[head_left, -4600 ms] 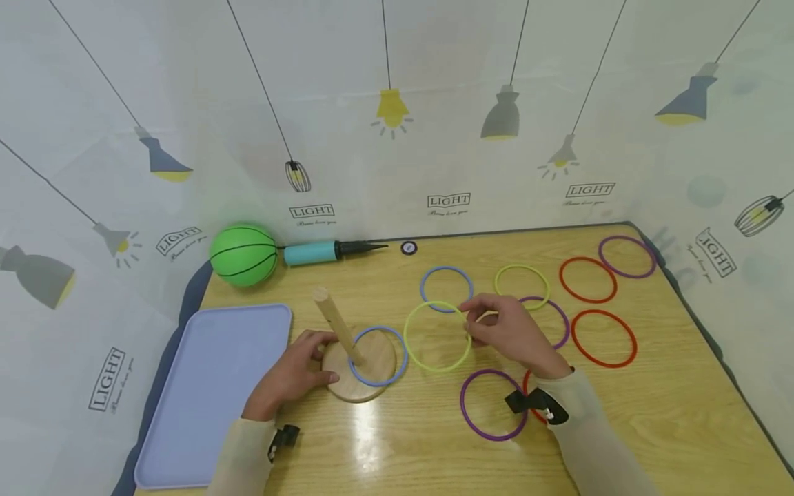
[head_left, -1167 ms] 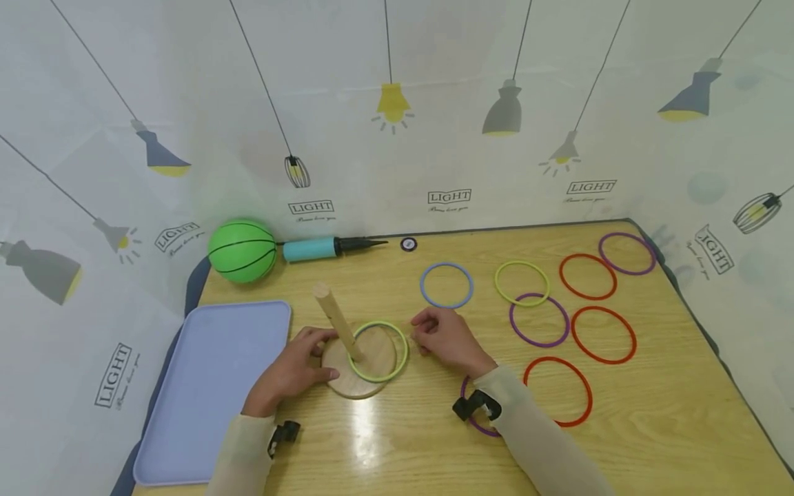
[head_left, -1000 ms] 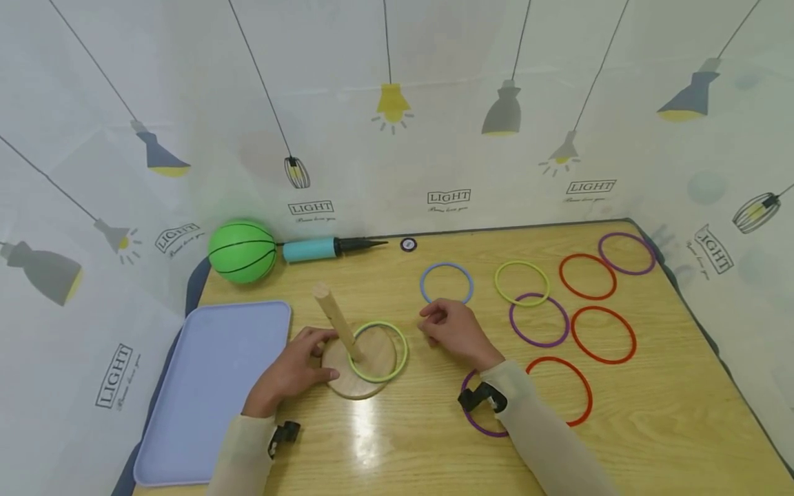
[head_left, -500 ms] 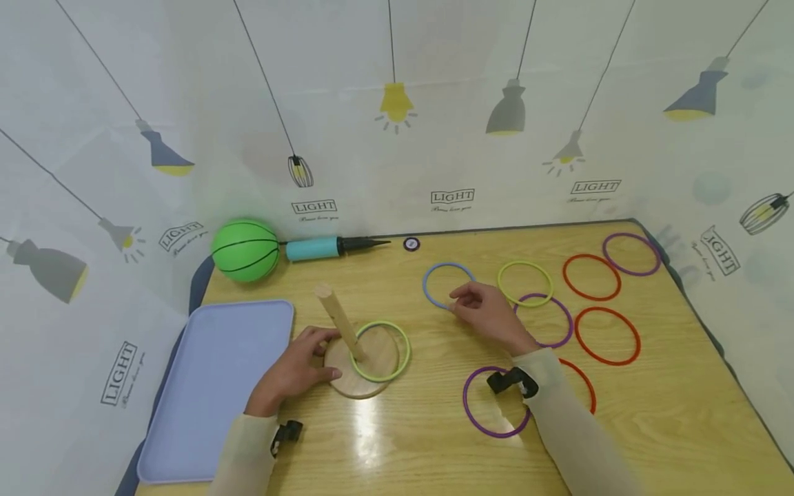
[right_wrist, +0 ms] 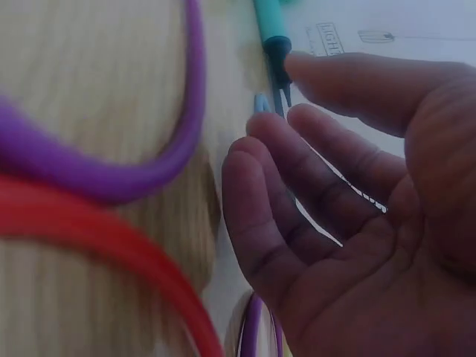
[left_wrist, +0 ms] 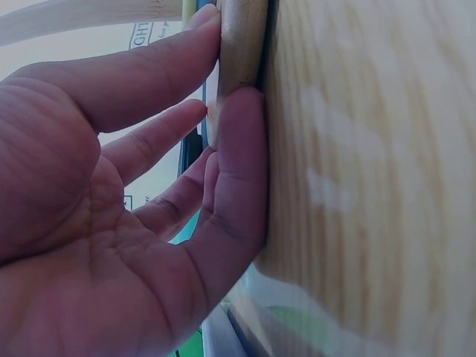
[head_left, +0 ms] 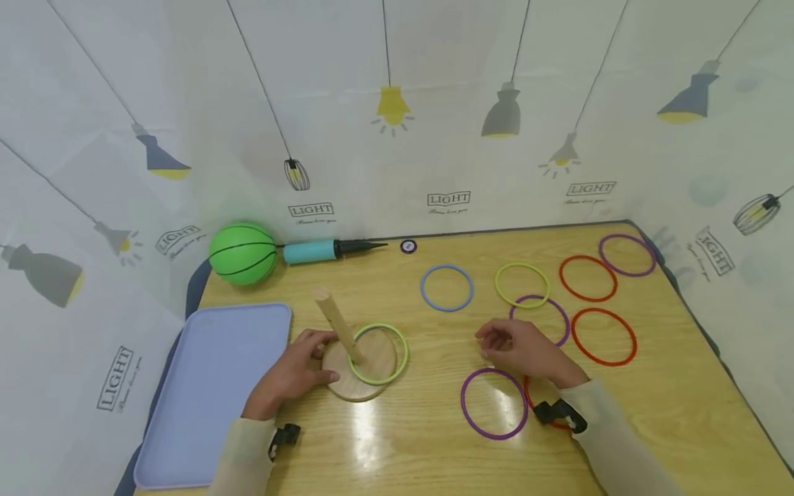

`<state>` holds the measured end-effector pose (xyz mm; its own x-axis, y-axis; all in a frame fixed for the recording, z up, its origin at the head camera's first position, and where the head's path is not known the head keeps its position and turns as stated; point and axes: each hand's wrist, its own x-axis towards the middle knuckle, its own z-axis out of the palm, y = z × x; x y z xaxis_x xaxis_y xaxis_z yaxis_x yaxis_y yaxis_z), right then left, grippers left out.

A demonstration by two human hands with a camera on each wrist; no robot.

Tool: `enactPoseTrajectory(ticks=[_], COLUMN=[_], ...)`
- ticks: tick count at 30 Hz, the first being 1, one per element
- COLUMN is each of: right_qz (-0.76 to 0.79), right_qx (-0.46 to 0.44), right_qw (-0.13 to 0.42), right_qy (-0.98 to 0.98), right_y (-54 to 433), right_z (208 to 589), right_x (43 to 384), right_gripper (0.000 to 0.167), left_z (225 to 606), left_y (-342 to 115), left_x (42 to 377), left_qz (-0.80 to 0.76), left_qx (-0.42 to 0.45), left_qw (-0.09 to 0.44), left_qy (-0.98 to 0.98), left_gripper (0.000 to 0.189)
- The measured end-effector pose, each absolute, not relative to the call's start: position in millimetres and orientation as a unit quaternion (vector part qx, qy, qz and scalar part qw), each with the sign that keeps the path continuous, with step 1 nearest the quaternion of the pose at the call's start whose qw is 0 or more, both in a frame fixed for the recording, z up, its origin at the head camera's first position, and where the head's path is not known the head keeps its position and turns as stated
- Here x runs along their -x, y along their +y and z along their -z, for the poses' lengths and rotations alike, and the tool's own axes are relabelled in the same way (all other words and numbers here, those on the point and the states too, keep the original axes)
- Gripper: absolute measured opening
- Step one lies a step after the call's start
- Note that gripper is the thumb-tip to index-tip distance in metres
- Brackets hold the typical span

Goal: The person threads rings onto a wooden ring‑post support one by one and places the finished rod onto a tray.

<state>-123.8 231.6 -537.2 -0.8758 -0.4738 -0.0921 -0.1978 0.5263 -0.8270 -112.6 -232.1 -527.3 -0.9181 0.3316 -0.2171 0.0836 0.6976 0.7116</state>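
My left hand grips the edge of the round base of a wooden ring stand with an upright peg. In the left wrist view its thumb presses the top of the base, one finger curling against its edge. A yellow-green ring lies around the peg, a sliver of blue ring showing beneath. My right hand, holding nothing, hovers over the table with loosely bent fingers. Just nearer the person lies a purple ring; a red ring is partly hidden under the right wrist.
Several loose rings lie right and back, among them a blue one, a yellow-green one overlapping a purple one, and a red one. A lilac tray stands left; behind it are a green ball and a turquoise pump.
The yellow-green ring, earlier in my right hand, went over the peg and was let go. The right hand then passed the blue ring and moved right, toward the person. The left hand stayed put.
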Motion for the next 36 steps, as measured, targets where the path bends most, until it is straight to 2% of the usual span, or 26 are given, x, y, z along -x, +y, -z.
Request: enactPoseTrajectory(ticks=[16, 29, 36], right_qz=[0.378, 0.334, 0.368], right_qx=[0.253, 0.264, 0.259], right_qw=[0.142, 0.086, 0.085], right_qy=[0.879, 0.901, 0.889], right_y=[237, 231, 224], right_z=[543, 540, 526], right_x=[106, 112, 119], right_gripper=[0.023, 0.016, 0.015], left_z=[528, 530, 531], left_y=[-234, -234, -234], left_x=[112, 112, 113], left_qz=[-0.378, -0.373, -0.372], left_qx=[-0.124, -0.113, -0.106], left_qw=[0.164, 0.167, 0.171], left_qy=[0.903, 0.906, 0.906], left_gripper=[0.069, 0.07, 0.069])
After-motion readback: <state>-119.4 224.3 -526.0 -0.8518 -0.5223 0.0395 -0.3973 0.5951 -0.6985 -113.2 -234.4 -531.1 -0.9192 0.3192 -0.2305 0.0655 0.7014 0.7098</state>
